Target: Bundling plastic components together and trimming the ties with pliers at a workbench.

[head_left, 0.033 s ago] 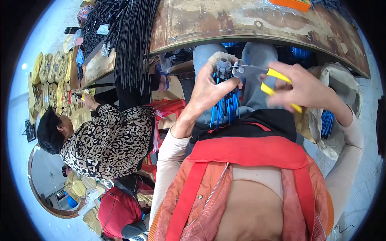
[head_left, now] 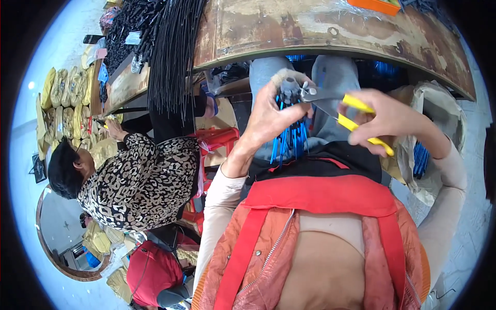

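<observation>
My left hand (head_left: 276, 114) is wrapped round a bundle of blue ribs (head_left: 289, 142), which looks like an umbrella frame. A ring-shaped grey hub (head_left: 290, 87) sticks out at its top, and the ribs hang down over my lap. Light wrapping covers part of a finger on that hand. My right hand (head_left: 387, 119) grips yellow-handled pliers (head_left: 357, 103), the handles spread apart. The metal jaws point left and meet the hub's right edge, beside a small pale piece of wire. Whether the jaw tips bite on it is too small to tell.
A worn wooden table (head_left: 268, 31) runs across the front, with an orange tray (head_left: 374, 5) at its far edge. Black rods (head_left: 170, 62) hang over its left part. A co-worker (head_left: 139, 181) sits at the left. A pale sack (head_left: 439, 103) with blue ribs stands at the right.
My right hand and the plier handles have shifted slightly down, and the handles look wider apart. My left hand has moved slightly right with the bundle, and the hub has tilted a little.
</observation>
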Motion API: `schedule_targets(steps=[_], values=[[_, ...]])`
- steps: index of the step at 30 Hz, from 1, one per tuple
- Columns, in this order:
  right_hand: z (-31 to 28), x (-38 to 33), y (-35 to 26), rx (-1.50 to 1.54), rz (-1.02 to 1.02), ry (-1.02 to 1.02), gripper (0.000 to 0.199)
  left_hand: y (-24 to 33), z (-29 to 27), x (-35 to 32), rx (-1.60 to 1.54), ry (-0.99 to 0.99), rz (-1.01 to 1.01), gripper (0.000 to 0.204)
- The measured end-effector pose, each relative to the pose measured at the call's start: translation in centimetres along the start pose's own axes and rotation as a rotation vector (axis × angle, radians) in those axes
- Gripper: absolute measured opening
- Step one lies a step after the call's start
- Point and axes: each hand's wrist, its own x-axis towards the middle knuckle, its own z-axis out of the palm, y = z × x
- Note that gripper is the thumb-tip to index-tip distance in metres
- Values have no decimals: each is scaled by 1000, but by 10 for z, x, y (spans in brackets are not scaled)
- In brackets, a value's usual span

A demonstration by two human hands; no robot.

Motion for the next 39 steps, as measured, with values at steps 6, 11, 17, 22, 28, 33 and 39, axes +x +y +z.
schedule_targets(steps=[6,11,17,22,28,33,39], values=[[21,-5,19,-1155,-744,970,37,2,12,-7,36,49,35,27],[33,-27,16,-512,-221,367,39,1,12,-28,65,-65,12,33],[70,18,69,803,-182,-414,65,-2,7,-41,-16,-196,108,28],[82,-3,56,467,-217,67,50,-2,7,-42,34,-220,110,22],[69,-24,44,-498,-625,532,35,3,16,-37,48,-241,104,17],[62,-65,-5,-589,-191,482,31,8,24,-33,136,-231,68,16],[43,-15,14,-835,-421,573,35,7,7,-33,135,-127,55,18]])
